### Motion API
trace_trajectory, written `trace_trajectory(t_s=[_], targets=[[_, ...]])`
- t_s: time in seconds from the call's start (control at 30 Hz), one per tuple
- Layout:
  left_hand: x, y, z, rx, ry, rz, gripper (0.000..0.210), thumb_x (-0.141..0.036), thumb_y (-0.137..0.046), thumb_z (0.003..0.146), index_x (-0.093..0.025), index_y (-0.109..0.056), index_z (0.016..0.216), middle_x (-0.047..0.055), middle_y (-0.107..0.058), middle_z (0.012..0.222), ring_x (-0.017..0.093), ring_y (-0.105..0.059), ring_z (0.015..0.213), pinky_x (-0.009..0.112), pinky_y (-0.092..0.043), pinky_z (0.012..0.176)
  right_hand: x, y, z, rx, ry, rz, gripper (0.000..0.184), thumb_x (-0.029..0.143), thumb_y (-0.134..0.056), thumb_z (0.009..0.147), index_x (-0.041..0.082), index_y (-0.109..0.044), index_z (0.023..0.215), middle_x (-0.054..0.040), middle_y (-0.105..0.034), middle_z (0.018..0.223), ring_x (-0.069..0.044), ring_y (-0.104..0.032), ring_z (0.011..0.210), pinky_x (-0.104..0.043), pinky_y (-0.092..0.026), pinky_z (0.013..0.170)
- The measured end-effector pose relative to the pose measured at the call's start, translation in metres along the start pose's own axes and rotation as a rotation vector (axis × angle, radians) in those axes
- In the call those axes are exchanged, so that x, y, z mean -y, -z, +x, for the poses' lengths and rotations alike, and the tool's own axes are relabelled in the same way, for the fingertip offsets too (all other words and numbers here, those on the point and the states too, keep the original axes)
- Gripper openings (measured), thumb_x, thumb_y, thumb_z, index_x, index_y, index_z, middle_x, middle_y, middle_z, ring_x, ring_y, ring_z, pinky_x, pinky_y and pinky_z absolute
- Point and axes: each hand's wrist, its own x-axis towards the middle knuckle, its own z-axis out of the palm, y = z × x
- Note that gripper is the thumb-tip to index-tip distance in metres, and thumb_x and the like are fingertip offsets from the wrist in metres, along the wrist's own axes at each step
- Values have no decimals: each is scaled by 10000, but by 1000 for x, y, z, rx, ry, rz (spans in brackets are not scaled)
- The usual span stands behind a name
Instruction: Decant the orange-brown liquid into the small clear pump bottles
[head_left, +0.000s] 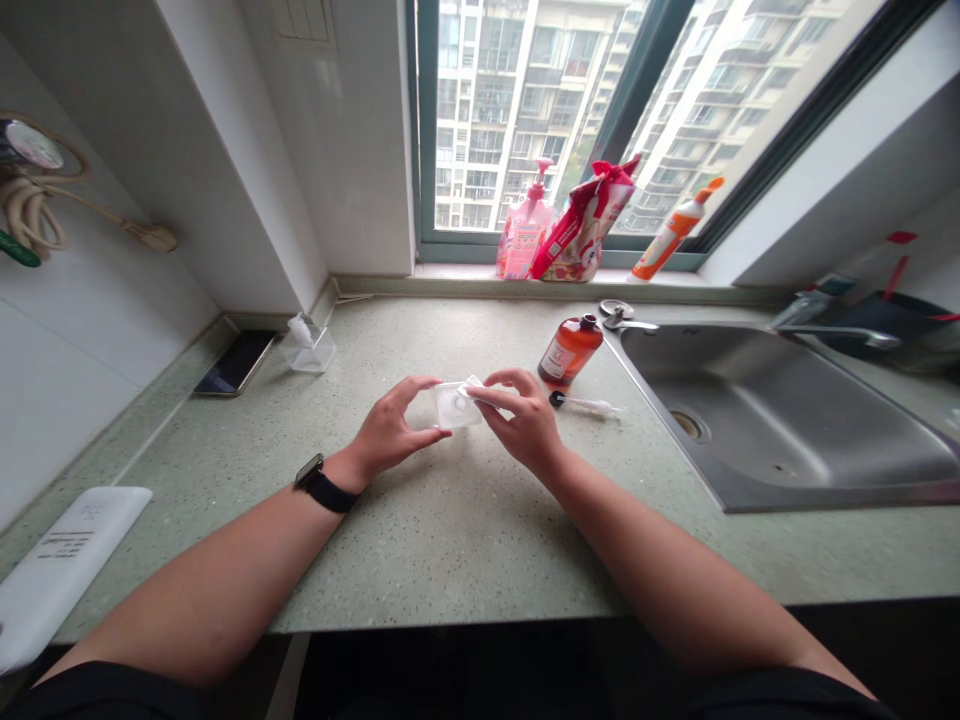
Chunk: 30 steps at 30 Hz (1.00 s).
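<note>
Clear box (452, 410) near illegible bottle label (557, 359)

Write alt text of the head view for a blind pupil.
The left hand holds a clear container over a speckled counter; the right hand holds what may be a white wipe against it. Nearby stands an open amber bottle, a dispenser top lying beside it; a steel sink is further right.

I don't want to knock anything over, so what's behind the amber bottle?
Behind the amber bottle, speckled countertop runs back to the windowsill, where a red bag stands. The patch directly behind the bottle is covered, so anything small there can't be seen.
</note>
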Motion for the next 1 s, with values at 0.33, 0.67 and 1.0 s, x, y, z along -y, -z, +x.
trace_trajectory(t_s=[0.33,0.67,1.0], targets=[[2,0,0,-1,-14,-27,622,-407,-905,823,-255,-635,1363,88,-716,1349,293,-673,1287,474,-513,1160,-6,5,0,81,36,84,252,259,-705,978,400,-832,1144,-66,-694,1246,-276,-599,1268,-544,-521,1111],[3,-2,-2,-23,11,8,635,-458,-918,799,-260,-641,1335,88,-726,1319,299,-693,1249,490,-537,1126,-7,10,-3,113,55,98,209,283,-722,978,393,-840,1111,-69,-712,1291,-290,-603,1286,-576,-539,1097],[4,-2,-1,-26,8,9,636,-455,-917,800,-250,-633,1331,95,-718,1317,298,-693,1246,493,-537,1125,-4,18,-1,23,-60,184,220,282,-691,996,369,-840,1132,-71,-741,1261,-255,-690,1181,-506,-561,1052]])
